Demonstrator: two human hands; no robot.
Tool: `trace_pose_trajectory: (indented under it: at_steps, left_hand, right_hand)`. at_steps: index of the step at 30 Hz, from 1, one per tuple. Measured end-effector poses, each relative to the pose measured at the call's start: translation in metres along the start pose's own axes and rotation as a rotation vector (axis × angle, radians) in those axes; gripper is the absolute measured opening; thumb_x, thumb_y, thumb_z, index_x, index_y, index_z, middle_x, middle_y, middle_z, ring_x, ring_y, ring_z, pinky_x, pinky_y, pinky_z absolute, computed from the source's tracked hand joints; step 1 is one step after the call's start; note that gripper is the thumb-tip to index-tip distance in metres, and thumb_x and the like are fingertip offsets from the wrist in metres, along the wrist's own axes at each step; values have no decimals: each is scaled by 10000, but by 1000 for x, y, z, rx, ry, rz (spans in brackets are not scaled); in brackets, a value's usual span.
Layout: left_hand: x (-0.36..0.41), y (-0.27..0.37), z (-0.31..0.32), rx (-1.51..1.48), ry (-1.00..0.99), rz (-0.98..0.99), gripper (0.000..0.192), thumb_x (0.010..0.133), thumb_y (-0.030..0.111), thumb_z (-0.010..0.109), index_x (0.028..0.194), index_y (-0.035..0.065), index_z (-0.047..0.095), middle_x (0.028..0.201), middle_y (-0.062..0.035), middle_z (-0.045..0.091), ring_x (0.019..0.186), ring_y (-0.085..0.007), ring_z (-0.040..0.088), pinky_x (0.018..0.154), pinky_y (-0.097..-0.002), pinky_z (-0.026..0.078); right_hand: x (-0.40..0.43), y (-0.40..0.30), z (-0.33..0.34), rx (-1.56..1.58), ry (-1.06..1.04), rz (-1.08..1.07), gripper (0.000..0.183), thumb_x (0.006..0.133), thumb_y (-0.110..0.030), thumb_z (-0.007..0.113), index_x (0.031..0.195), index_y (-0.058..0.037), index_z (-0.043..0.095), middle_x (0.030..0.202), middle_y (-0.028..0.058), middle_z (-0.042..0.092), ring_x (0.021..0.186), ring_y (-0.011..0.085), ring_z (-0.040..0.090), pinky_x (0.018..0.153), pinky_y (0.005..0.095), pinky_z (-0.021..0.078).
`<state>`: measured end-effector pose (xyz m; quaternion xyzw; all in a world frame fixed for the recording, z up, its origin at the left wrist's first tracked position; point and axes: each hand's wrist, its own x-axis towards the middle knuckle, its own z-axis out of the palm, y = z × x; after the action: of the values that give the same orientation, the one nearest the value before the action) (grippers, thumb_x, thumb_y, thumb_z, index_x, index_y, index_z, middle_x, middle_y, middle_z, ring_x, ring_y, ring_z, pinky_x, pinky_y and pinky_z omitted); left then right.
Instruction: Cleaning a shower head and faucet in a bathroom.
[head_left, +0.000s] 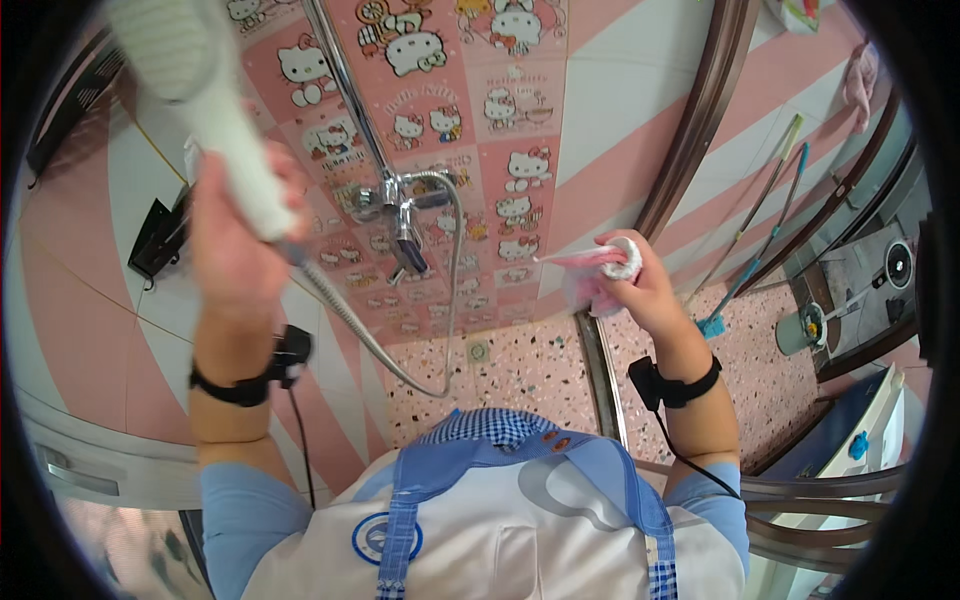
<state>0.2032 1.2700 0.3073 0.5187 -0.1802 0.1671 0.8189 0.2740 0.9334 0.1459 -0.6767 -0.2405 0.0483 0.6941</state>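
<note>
A white hand shower (225, 142) is raised at the upper left, its head near the picture's top edge and blurred. My left hand (244, 225) is closed round its handle, just above where the metal hose (352, 326) joins. That hose hangs in a loop and runs up to the chrome mixer tap (397, 195) on the tiled wall. On the right, my right hand (637, 281) grips a bunched pink and white cloth (600, 274), part of which sticks out to the left and part hangs below the fingers.
A dark brown door frame (694, 120) and a floor track (600, 375) stand beside my right hand. Black wall holders (157, 240) are at the left. A floor drain (478, 351), long-handled mops (761, 240) and a bucket (799, 330) are farther off.
</note>
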Motion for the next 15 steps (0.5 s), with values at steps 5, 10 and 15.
trace_pose_trajectory:
  at_steps: [5, 10, 15]
  left_hand:
    - [-17, -84, -3, 68, -114, -58, 283, 890, 243, 465, 1088, 66, 365, 844, -67, 516, 695, -124, 524, 524, -245, 459]
    - [-16, -158, 6, 196, -273, -171, 340, 888, 204, 476, 1176, 59, 370, 938, -54, 536, 826, -116, 505, 761, -265, 418]
    - [-11, -200, 4, 235, -342, -266, 380, 860, 93, 490, 1217, 58, 365, 1031, -55, 552, 935, -121, 505, 826, -280, 402]
  right_hand:
    - [0, -61, 19, 24, -65, -38, 332, 766, -73, 609, 1046, -40, 433, 872, 35, 532, 739, 103, 550, 596, 242, 467]
    - [5, -63, 24, 397, -131, 43, 358, 860, -352, 460, 979, -17, 497, 844, 94, 590, 673, 149, 593, 499, 227, 468]
    - [18, -72, 34, 175, -42, 484, 544, 905, -384, 283, 712, 18, 594, 595, 120, 600, 395, 181, 533, 301, 240, 393]
